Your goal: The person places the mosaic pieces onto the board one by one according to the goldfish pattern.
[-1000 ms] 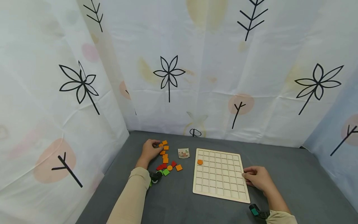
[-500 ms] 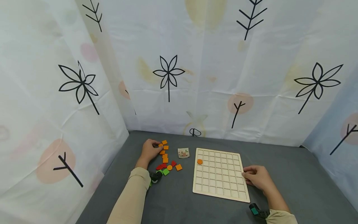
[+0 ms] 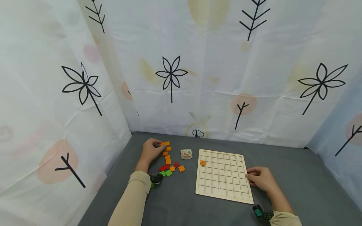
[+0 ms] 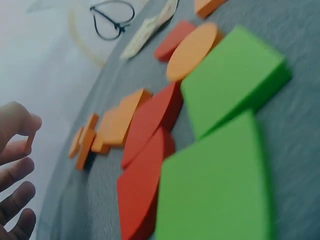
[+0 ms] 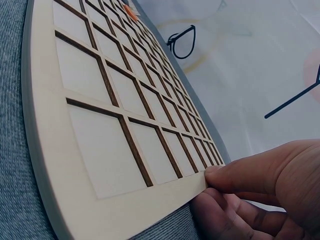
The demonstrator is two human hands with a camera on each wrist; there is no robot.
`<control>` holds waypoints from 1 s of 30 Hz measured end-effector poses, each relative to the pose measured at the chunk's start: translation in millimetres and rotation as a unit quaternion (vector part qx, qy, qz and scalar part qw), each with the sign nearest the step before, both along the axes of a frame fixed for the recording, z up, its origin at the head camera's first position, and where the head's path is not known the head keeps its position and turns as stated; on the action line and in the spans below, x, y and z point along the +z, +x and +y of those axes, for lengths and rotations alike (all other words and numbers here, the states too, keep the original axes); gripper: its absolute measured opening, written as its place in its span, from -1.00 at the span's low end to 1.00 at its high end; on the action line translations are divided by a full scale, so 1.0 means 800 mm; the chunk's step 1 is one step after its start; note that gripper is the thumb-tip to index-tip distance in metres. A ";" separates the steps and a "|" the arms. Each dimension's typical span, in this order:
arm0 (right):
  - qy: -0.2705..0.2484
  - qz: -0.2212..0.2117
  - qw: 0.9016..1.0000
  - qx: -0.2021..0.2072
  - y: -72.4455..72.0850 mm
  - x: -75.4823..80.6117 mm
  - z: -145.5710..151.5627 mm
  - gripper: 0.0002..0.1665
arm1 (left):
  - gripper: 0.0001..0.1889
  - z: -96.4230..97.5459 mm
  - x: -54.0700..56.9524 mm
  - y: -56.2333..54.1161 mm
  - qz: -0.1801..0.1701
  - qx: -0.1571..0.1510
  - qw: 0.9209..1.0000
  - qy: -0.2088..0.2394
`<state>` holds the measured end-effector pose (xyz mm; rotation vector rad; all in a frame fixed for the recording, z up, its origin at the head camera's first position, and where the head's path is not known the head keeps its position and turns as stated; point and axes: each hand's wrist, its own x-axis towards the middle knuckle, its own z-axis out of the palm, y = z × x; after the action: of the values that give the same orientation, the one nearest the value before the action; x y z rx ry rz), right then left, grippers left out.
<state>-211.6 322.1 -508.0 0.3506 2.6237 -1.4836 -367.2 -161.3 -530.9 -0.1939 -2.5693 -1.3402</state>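
In the head view my left hand (image 3: 151, 150) is at the far left end of a row of orange tiles (image 3: 168, 157). It pinches a small orange disc (image 3: 162, 144) between thumb and fingertips; in the left wrist view only a thin edge of that disc (image 4: 30, 143) shows, clear of the other pieces. My right hand (image 3: 261, 179) grips the right edge of a pale wooden grid board (image 3: 223, 197), thumb on top and fingers underneath, as the right wrist view shows. One orange disc (image 3: 202, 163) sits in a cell on the board's left side.
Red pieces (image 3: 164, 168), green tiles (image 3: 168, 173), another orange disc (image 3: 172, 169) and a loose orange square (image 3: 181, 168) lie nearer the left forearm. A small printed pattern card (image 3: 186, 154) lies between them and the board. A patterned cloth (image 3: 198, 78) hangs behind the grey table.
My left hand has risen slightly with the orange disc, which lay among the tiles before. The right hand and the board have stayed in place.
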 end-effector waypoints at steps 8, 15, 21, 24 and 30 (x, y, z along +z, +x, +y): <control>-0.002 -0.005 1.000 0.001 0.000 0.000 0.000 -0.56 | -0.71 0.034 0.013 0.031 0.034 -0.036 0.998 0.035; -0.002 -0.002 1.000 -0.001 0.001 -0.001 0.001 -0.56 | -0.78 0.072 0.017 0.063 0.045 -0.122 0.990 0.048; 0.008 0.017 1.000 0.001 0.002 -0.001 -0.001 -0.57 | -0.77 0.104 0.024 0.089 0.048 -0.190 0.980 0.026; 0.007 0.021 1.000 0.002 0.003 0.000 -0.002 -0.58 | -0.77 0.119 0.023 0.098 0.058 -0.219 0.974 0.004; 0.009 0.022 1.000 0.008 0.004 -0.002 -0.001 -0.57 | -0.77 0.145 0.007 0.112 0.066 -0.258 0.963 -0.036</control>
<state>-208.3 321.0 -509.7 0.3021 2.6686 -1.4822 -277.7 -45.6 -525.3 -0.9898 -2.5494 -1.3257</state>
